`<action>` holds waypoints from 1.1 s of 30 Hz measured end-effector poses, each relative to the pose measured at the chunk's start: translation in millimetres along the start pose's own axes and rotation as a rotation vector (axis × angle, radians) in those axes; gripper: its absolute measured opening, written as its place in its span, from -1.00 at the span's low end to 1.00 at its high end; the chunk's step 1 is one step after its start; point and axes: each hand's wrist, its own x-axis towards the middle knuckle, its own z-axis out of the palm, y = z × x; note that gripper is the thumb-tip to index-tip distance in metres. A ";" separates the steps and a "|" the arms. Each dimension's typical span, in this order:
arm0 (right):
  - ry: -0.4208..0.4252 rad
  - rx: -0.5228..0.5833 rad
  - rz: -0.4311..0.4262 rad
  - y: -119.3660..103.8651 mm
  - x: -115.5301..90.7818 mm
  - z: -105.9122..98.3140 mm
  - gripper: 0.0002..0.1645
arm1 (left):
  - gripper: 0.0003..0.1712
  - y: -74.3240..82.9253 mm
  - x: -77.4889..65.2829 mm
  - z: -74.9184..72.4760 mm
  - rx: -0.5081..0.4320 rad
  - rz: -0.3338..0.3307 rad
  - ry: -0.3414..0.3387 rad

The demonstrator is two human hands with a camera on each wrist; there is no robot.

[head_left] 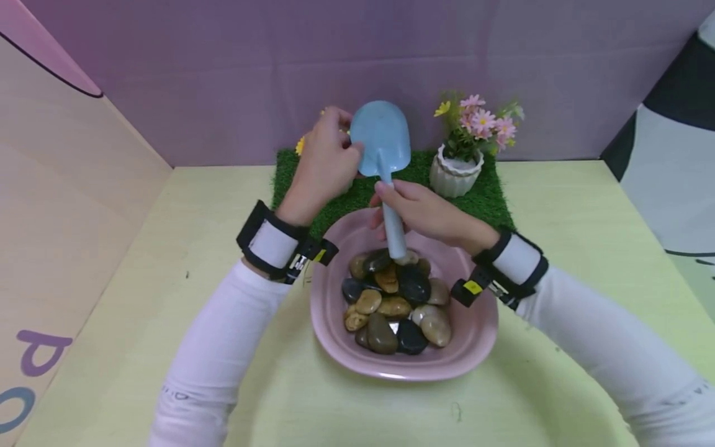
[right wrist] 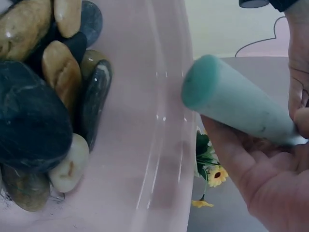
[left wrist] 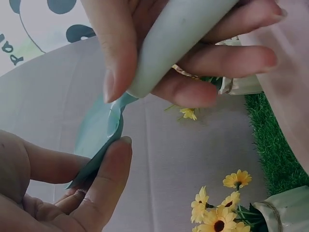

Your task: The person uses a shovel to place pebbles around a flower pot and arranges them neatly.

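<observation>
A light blue toy shovel [head_left: 381, 133] is held up over the back of a pink basin [head_left: 321, 310], blade pointing away. My left hand [head_left: 328, 152] pinches the left edge of the blade between thumb and fingers, as the left wrist view shows. With thumb and fingers, my right hand [head_left: 427, 211] grips the pale handle [left wrist: 178, 38] near the blade. The handle's rounded green-tinted end [right wrist: 199, 83] points down toward several smooth stones [head_left: 393, 307], black, brown and cream, lying in the basin.
Behind the basin lies a green artificial grass mat [head_left: 499, 208]. On it stands a white pot [head_left: 455, 174] with pink flowers [head_left: 483, 121]. Yellow flowers [left wrist: 219, 217] in another pot [left wrist: 289, 210] are mostly behind my left hand in the head view. A purple-grey backdrop [head_left: 223, 93] closes off the back.
</observation>
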 end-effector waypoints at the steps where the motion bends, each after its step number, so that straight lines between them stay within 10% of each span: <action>1: 0.005 0.007 -0.005 0.3 -0.4 0.8 -0.39 | -0.64 -0.3 0.0 0.3 0.003 -0.001 -0.005; 22: 0.168 -0.018 -0.003 7.1 -0.8 -0.5 -0.49 | -0.38 -8.9 -3.8 -9.1 0.339 -0.034 -0.110; 33: 0.189 -0.029 0.024 9.1 -4.5 -8.1 -0.48 | -0.09 -52.8 -17.4 -11.9 0.457 -0.107 -0.384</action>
